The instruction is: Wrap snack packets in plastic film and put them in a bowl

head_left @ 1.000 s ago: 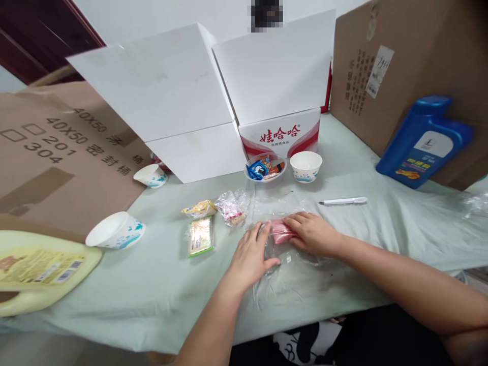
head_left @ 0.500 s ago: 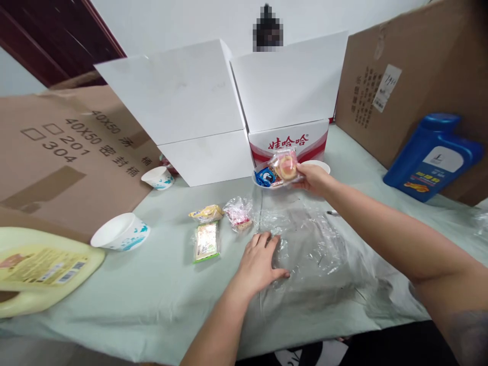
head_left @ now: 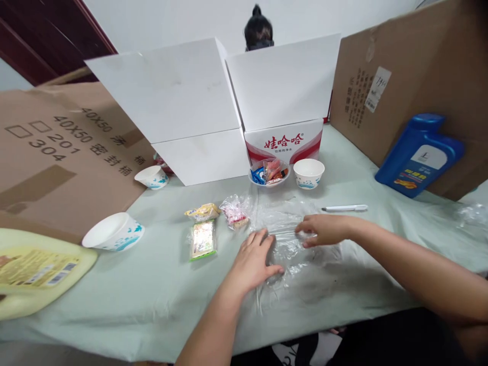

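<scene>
A thin clear plastic bag lies flat and wrinkled on the cloth in front of me. My left hand rests on its left side with fingers spread, holding nothing. Bent fingers of my right hand grip the upper part of the bag, where creases run toward the left hand. Just left of the bag are a pink wrapped snack, a yellow wrapped snack and a green-edged cracker packet. Behind it stands a clear bowl holding several wrapped snacks.
A paper bowl stands beside the clear bowl; two more paper bowls are at left. A white pen, blue bottle and yellow jug are around. White boxes and cardboard cartons wall the back; a person's head shows behind.
My right hand has let go of a wrapped round snack in the clear bowl and come back down to the plastic bag. My left hand has stayed on the bag.
</scene>
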Available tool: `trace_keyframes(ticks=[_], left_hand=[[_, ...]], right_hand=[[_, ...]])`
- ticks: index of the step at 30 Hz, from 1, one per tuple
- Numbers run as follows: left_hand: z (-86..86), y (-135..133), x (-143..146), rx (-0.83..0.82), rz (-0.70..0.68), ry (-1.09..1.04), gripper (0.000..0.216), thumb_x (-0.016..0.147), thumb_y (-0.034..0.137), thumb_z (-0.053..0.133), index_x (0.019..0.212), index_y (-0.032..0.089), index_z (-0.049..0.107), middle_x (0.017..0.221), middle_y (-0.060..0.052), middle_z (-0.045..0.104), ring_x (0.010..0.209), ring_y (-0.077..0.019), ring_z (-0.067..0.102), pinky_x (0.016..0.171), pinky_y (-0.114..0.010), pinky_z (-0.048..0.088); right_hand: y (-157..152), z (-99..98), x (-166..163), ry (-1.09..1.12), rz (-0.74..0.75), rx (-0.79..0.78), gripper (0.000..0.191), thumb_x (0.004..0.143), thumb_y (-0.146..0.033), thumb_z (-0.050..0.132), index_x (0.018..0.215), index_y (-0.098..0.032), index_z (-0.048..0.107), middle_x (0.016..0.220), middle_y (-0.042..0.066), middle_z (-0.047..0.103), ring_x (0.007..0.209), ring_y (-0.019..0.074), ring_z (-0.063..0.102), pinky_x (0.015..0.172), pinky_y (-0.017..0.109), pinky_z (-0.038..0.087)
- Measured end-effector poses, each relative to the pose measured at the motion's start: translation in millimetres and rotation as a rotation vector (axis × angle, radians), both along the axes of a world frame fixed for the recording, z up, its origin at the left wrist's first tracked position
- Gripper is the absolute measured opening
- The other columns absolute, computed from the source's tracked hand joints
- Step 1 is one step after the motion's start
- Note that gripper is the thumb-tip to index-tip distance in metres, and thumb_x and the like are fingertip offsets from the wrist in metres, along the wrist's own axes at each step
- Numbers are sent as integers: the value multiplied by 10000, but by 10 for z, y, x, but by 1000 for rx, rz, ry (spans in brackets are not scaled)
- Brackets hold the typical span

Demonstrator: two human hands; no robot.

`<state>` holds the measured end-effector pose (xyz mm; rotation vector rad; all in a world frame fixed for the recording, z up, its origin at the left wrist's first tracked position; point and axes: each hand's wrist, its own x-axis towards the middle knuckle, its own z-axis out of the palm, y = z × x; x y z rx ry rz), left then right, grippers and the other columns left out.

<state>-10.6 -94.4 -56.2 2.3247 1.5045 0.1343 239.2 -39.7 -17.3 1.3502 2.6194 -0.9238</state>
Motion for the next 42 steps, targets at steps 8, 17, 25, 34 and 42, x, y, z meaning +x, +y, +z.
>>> trace_keyframes(ticks=[8,17,25,34,42], left_hand=[[170,-5,-256,-77,-76,-217,467,736,433,739,1149,259,608,1355,-67,497,1269,-268,462,1072,-423,378],[202,-46,-236,-160,-228,-127,121,712,94,619,747,209,609,1135,-24,597,1121,-222,532,957,-363,436],[325,-42,-296,-626,-71,-552,125,865,329,510,832,209,495,712,0,656,655,-151,634,624,-270,476],[-119,195,-123,-246,258,-571,517,777,519,608,1161,191,498,982,-62,657,736,-165,636,631,-282,490],[-207,179,24,-23,316,-317,232,793,235,553,1019,198,594,849,-20,672,710,-163,633,700,-299,489]], right_hand=[[-386,-94,415,138,-97,197,475,866,-491,564,1237,-198,608,1205,115,594,1120,265,553,951,366,424],[-524,-73,378,-39,100,200,199,735,-46,551,858,-165,652,967,88,656,969,235,575,851,347,432],[-501,146,652,215,98,-371,159,833,-152,467,920,-195,592,821,17,717,730,150,662,629,240,466],[-305,-148,568,-50,-222,-182,84,826,-272,509,855,-222,570,664,11,686,628,187,646,581,282,410],[-302,-107,706,-335,-299,131,277,663,-414,738,830,-214,641,851,66,691,818,272,639,592,307,374]])
